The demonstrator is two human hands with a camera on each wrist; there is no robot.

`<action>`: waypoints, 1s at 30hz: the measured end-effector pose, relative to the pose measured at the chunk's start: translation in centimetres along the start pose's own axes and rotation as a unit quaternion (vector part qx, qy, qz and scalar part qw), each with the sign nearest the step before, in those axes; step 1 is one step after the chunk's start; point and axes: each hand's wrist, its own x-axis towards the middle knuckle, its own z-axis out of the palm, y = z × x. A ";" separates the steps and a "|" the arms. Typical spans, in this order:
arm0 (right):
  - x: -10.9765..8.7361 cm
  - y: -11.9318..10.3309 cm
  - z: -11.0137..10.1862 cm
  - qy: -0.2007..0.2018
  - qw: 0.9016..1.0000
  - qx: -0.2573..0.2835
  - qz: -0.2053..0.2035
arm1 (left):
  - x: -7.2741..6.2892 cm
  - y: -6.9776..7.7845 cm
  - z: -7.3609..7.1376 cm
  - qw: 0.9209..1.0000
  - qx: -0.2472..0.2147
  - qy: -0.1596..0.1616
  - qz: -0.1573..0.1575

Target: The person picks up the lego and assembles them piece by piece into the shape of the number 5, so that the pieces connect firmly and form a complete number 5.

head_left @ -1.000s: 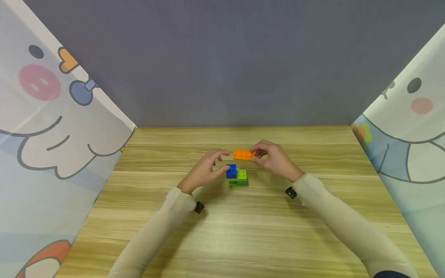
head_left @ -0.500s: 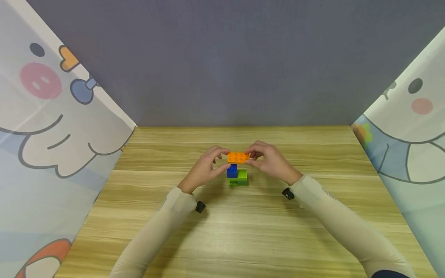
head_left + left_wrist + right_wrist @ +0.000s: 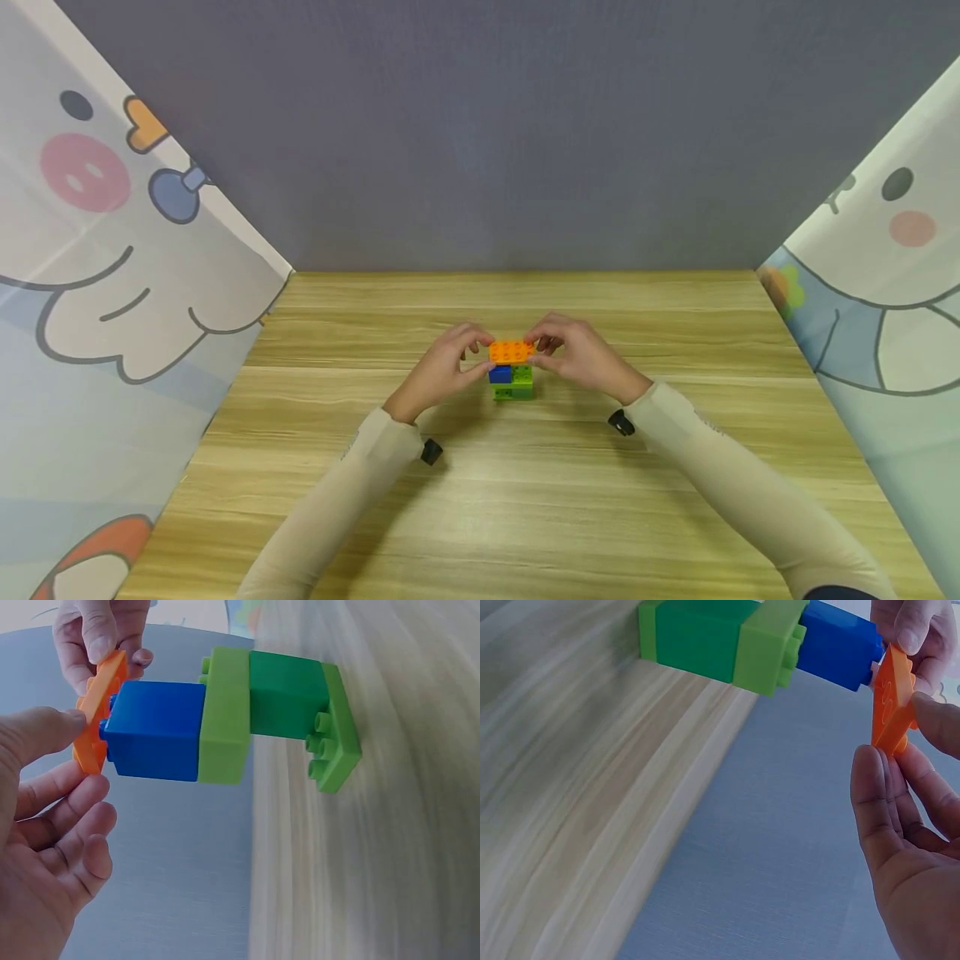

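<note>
An orange flat building brick lies level over the blue brick, its right part jutting past it. My left hand pinches its left end between thumb and fingers. The right hand pinches the opposite end. Below, the blue brick sits on one end of a light green brick, which rests on a dark green brick and a light green base plate. In the left wrist view the blue studs meet the orange underside; whether they are pressed fully in, I cannot tell.
The stack stands on a wood-grain table. A grey wall rises behind the table's far edge, and cartoon-printed sheets hang on both sides. A black band piece hangs at each wrist.
The right hand has brought the orange brick left and then toward me, over the blue brick. My left fingers, apart from it a second ago, now hold its left end.
</note>
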 end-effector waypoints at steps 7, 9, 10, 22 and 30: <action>-0.1 0.2 0.3 -0.001 1.000 -0.007 -0.009 | -0.2 -0.3 0.4 1.000 -0.007 0.005 0.005; -0.1 0.1 0.3 -0.004 1.000 -0.009 -0.009 | -0.2 -0.3 0.4 1.000 -0.009 0.004 0.005; -0.1 0.1 0.3 -0.005 1.000 -0.012 -0.009 | -0.2 -0.4 0.4 1.000 -0.010 0.003 0.004; -0.2 0.0 0.4 -0.012 1.000 -0.012 -0.012 | -0.4 -0.4 0.6 1.000 -0.019 0.003 0.008; -0.3 0.1 0.4 -0.020 1.000 -0.007 -0.003 | -0.5 -0.5 0.7 0.999 -0.032 -0.008 0.003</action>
